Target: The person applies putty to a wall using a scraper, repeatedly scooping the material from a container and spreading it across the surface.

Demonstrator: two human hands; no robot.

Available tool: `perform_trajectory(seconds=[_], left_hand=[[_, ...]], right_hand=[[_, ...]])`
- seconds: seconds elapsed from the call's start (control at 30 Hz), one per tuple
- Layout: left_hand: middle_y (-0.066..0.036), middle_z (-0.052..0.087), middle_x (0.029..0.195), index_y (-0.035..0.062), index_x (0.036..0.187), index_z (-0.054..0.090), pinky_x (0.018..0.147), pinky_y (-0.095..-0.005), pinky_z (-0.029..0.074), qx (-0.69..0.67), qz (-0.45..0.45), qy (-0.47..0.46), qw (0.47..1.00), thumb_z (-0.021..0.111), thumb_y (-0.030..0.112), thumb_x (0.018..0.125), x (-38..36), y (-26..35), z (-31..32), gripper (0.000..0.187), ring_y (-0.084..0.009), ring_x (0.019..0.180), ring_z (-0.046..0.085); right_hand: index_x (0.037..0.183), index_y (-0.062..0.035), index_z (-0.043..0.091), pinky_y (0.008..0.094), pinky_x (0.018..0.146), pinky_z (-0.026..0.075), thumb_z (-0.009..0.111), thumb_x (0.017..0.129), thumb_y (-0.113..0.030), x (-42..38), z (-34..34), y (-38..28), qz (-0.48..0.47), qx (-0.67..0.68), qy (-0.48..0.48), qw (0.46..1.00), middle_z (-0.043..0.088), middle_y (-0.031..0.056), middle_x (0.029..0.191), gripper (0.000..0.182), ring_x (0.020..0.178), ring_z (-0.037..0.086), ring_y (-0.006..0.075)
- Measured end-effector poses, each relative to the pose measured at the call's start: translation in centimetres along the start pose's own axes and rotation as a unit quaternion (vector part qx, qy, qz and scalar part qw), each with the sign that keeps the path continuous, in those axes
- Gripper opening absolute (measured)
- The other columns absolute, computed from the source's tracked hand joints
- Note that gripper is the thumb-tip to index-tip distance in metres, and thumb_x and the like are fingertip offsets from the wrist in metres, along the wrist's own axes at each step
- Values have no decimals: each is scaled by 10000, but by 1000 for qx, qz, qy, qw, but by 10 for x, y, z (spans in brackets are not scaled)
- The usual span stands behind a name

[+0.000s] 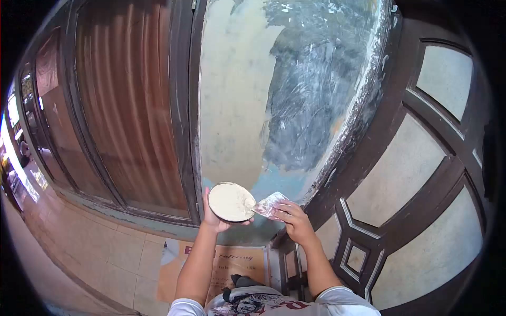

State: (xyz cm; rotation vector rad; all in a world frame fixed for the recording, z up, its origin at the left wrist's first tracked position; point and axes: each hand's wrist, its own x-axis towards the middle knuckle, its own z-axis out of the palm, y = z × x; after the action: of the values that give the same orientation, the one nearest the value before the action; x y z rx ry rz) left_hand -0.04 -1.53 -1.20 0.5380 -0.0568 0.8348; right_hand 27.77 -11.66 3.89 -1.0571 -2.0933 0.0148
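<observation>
My left hand [215,220] is wrapped round a round dark-rimmed bowl from its left side and below. Pale cream paste [229,201] fills the bowl. My right hand [293,218] grips a flat, paste-smeared scraper [270,205], fingers on top of it. The scraper's left corner meets the paste at the bowl's right edge. Behind both hands stands a wall panel, cream on the left [234,100] and a smeared dark grey patch [316,95] on the right, with light blue near the bottom.
A dark-framed window with a brown curtain [126,105] is to the left. At the right is a dark wooden door [392,210] with pale panels. A printed banner [240,258] lies on the tiled floor [113,253] below my hands.
</observation>
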Motion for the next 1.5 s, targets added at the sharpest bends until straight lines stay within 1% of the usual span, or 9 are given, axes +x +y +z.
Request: perform_trajectory(seconds=[0.33, 0.4, 0.6, 0.87, 1.2, 1.27, 1.3, 1.43, 1.5], left_hand=[[-306, 520, 1480, 115, 1566, 409, 860, -728, 565, 5, -37, 25, 999, 267, 974, 827, 1, -4, -1, 1142, -674, 1133, 588], [-294, 529, 1483, 127, 1567, 413, 800, -701, 589, 39, -38, 31, 998, 283, 986, 816, 1, -4, 1, 1148, -642, 1119, 613], [-292, 531, 1484, 122, 1561, 426, 803, -703, 590, 42, -39, 27, 998, 262, 982, 825, 0, -6, -9, 1143, -629, 1140, 613], [-272, 528, 1498, 132, 1559, 440, 859, -736, 558, 60, -40, 73, 995, 283, 986, 819, -1, -10, -12, 1140, -612, 1175, 604], [-281, 538, 1470, 93, 1522, 446, 892, -773, 523, 70, -46, 104, 991, 233, 966, 849, 2, -19, -15, 1123, -547, 1256, 585], [-280, 535, 1475, 89, 1526, 441, 894, -763, 526, 72, -50, 88, 992, 228, 971, 845, 3, -22, -16, 1134, -559, 1242, 588], [-282, 564, 1443, 106, 1536, 451, 772, -674, 597, 62, -54, 92, 992, 288, 983, 824, 3, -25, -16, 1141, -592, 1115, 641], [-279, 545, 1467, 125, 1550, 435, 728, -653, 603, -24, 2, 15, 1000, 298, 965, 837, -16, -37, -34, 1110, -640, 1086, 621], [-300, 547, 1452, 127, 1553, 432, 713, -639, 607, -80, 33, 71, 994, 347, 953, 834, -37, -42, -31, 1099, -671, 1047, 614]], right_hand=[[1166, -107, 767, 474, 1111, 478, 606, 779, 123, -1, 6, 1, 2, -4, -33, 999, 693, 120, 1285, 478, 1297, 589, 375], [1192, -104, 754, 478, 1104, 481, 598, 767, 130, 0, 8, 2, -5, 1, -35, 999, 684, 129, 1284, 509, 1293, 583, 380], [1172, -108, 766, 475, 1117, 465, 574, 782, 124, 1, 13, -1, 7, 27, -35, 999, 696, 117, 1297, 493, 1302, 587, 375], [1206, -141, 756, 467, 1126, 465, 618, 809, 104, -1, 17, -3, 18, 18, -66, 997, 676, 109, 1326, 487, 1330, 554, 378], [1177, -135, 785, 452, 1127, 451, 553, 764, 131, -5, 19, -7, 33, 60, -41, 997, 676, 126, 1315, 544, 1294, 587, 355], [1182, -120, 783, 439, 1114, 464, 542, 770, 139, -3, 16, -10, 26, 56, -40, 997, 685, 133, 1306, 544, 1278, 601, 359], [1184, -111, 781, 437, 1103, 474, 556, 780, 140, -1, 16, -12, 36, 72, -24, 996, 695, 131, 1295, 527, 1261, 613, 363], [1185, -59, 771, 416, 1042, 520, 588, 829, 149, -4, 15, -7, 70, 74, 37, 994, 732, 157, 1222, 451, 1180, 672, 351], [1186, -45, 766, 403, 1009, 537, 592, 850, 149, -7, 15, 6, 78, 91, 68, 990, 739, 174, 1198, 426, 1135, 693, 334]])
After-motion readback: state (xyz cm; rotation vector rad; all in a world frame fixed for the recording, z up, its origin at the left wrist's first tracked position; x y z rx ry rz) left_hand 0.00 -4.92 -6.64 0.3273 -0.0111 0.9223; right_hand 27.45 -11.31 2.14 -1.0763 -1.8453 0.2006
